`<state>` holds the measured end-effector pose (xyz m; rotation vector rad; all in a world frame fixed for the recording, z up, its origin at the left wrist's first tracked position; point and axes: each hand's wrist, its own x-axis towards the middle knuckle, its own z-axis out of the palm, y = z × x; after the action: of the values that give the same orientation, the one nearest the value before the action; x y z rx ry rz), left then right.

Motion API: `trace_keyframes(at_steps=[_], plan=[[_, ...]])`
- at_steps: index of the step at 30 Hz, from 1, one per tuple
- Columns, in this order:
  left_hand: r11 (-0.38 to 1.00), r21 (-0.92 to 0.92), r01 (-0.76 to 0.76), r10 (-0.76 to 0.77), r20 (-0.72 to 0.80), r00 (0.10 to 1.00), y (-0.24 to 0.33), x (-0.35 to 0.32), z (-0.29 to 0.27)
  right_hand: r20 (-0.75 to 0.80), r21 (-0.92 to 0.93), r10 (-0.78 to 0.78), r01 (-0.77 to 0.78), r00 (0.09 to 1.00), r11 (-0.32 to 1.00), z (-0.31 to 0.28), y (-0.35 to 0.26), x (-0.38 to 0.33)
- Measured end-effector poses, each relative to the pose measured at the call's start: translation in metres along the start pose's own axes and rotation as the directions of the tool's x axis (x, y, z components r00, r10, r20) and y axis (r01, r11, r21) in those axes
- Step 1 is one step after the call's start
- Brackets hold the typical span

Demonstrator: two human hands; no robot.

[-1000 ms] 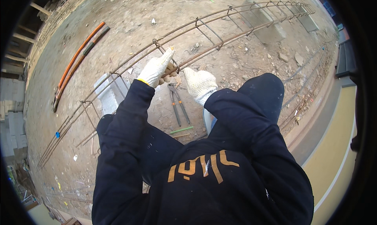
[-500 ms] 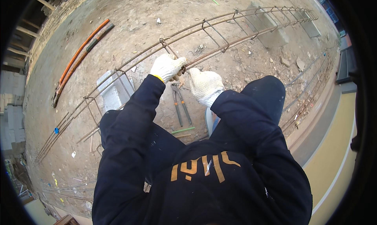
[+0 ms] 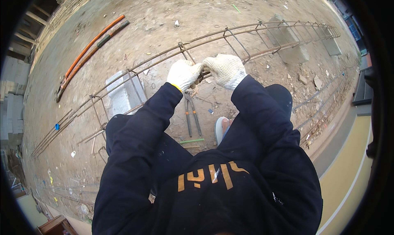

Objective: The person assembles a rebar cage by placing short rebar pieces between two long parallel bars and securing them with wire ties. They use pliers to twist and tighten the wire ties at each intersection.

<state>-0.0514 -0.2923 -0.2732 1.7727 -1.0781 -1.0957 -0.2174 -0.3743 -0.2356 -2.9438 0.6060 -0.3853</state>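
Note:
A long rebar cage (image 3: pixel 262 52) of rusty bars and square stirrups runs across in front of me. My left hand (image 3: pixel 183 75), in a white knitted glove, is closed around the near bar of the cage. My right hand (image 3: pixel 226 72), gloved alike, is closed right beside it, its fingertips meeting the left ones at the bar. Whatever the right fingers pinch is hidden by the gloves. Below the hands, pincers (image 3: pixel 188 118) with black and orange handles lie on the dirt.
Concrete blocks stand under the cage: one at left (image 3: pixel 123 91), others at right (image 3: pixel 296 50). A bolt cutter (image 3: pixel 88 50) with orange handles lies at far left. More thin bars (image 3: pixel 324 112) and rubble lie at right, beside a ledge. A sandalled foot (image 3: pixel 221 128) is below.
My right hand has moved up and left, closing the gap to my left hand at the bar. The left stays on the cage. The whole view has shifted slightly.

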Motion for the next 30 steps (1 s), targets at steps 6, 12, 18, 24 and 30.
trace_keyframes(at_steps=[6, 12, 18, 24, 30], plan=[[0.999, 0.042, 0.028, -0.027, -0.026, 0.999, 0.005, -0.004, 0.000, 0.062, 0.052, 0.151, -0.154, 0.987, 0.987, -0.009, 0.021, 0.015], [0.993, -0.088, 0.076, -0.078, -0.030, 0.996, 0.009, -0.010, 0.000, 0.220, 0.033, 0.201, -0.214, 0.954, 0.976, 0.009, 0.032, 0.036], [0.981, 0.186, -0.062, 0.058, 0.024, 0.998, -0.005, -0.006, -0.003, 0.469, 0.071, 0.105, -0.156, 0.877, 0.985, 0.015, 0.039, 0.057], [0.978, 0.197, -0.066, 0.065, 0.010, 0.998, -0.010, -0.002, 0.000, -0.101, 0.388, 0.334, -0.271, 0.937, 0.881, -0.016, 0.036, 0.013], [0.998, 0.057, 0.005, -0.005, 0.002, 1.000, -0.005, -0.007, 0.001, -0.128, 0.112, -0.074, 0.089, 0.989, 0.990, 0.013, 0.015, -0.016]])
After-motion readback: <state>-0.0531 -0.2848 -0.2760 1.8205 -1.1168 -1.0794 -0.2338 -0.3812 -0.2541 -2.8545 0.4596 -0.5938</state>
